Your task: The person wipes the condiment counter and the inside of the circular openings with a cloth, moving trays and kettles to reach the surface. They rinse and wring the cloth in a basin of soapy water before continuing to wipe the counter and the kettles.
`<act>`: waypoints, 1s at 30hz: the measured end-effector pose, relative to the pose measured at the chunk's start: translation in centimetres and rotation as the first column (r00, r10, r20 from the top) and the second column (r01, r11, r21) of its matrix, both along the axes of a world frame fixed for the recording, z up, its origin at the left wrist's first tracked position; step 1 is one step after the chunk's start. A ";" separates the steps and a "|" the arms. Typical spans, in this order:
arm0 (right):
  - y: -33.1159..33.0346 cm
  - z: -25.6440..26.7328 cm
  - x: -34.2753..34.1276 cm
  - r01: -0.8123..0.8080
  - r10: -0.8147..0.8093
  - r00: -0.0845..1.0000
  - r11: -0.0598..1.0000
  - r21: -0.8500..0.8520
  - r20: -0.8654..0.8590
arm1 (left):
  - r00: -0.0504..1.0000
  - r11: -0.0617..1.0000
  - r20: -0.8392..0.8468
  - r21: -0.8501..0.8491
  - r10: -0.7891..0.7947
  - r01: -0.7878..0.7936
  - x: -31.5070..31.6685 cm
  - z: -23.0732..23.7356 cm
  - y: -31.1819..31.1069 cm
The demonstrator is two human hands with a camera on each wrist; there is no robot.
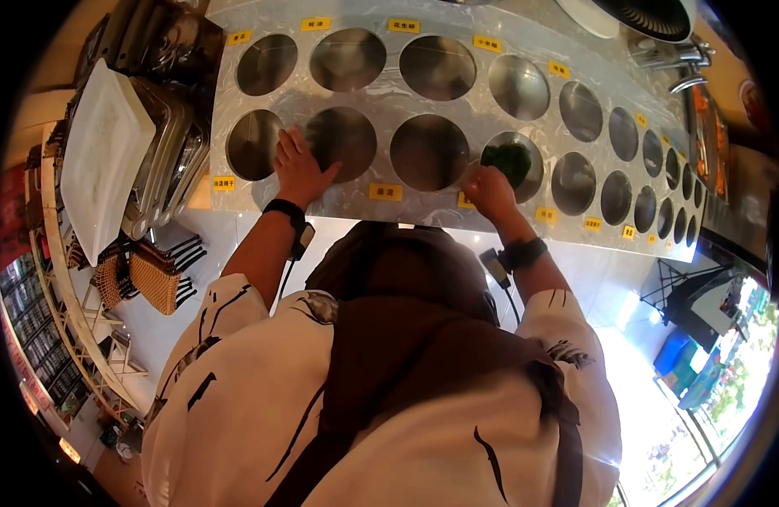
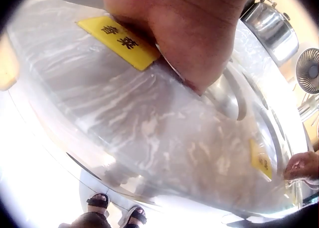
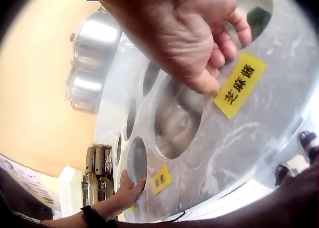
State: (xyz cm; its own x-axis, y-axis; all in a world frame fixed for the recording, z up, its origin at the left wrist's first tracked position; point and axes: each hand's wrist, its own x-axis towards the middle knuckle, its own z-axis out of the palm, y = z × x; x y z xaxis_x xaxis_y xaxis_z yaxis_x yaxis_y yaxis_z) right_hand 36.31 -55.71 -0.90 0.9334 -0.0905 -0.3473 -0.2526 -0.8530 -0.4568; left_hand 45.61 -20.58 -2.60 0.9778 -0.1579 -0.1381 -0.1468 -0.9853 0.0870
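Note:
In the head view, my left hand (image 1: 301,171) rests spread on the counter (image 1: 406,207) between two front holes; the left wrist view has its palm side beside a yellow label (image 2: 122,42). My right hand (image 1: 493,194) is at the front edge of a round hole with dark green leafy stuff (image 1: 508,160) in it. Seen from the right wrist, its thumb touches the corner of a yellow label (image 3: 240,86), while the other fingers (image 3: 224,43) curl loosely near the hole, holding nothing visible. The label lies flat.
Two rows of round metal-lined holes run along the counter, with yellow labels (image 1: 385,192) beside many. White and metal trays (image 1: 111,160) stack at the left. A fan (image 2: 308,71) and steel pots (image 3: 97,41) stand beyond the counter; wooden stools are below left.

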 end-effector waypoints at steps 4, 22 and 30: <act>-0.5 0.3 1.0 -0.097 0.098 0.994 0.995 0.022 -0.041 | 0.999 1.000 0.054 0.008 -0.007 0.007 -0.2 -0.6 0.1; -4.1 0.1 -0.5 -0.234 0.219 0.967 0.966 0.107 0.132 | 0.997 0.999 0.064 0.019 0.048 -0.049 -0.3 -0.6 -0.1; -8.4 5.9 -13.3 0.297 -0.049 0.912 0.763 0.574 -0.407 | 0.998 0.998 -0.018 0.032 0.057 -0.056 -0.1 0.4 -0.6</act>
State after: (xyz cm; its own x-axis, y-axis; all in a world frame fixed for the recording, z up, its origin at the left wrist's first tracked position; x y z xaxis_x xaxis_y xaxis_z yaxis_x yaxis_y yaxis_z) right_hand 22.96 -64.08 4.96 0.7265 0.1088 -0.6785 -0.6128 -0.3443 -0.7113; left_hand 45.47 -21.20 -2.22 0.9822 -0.0977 -0.1607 -0.0895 -0.9943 0.0576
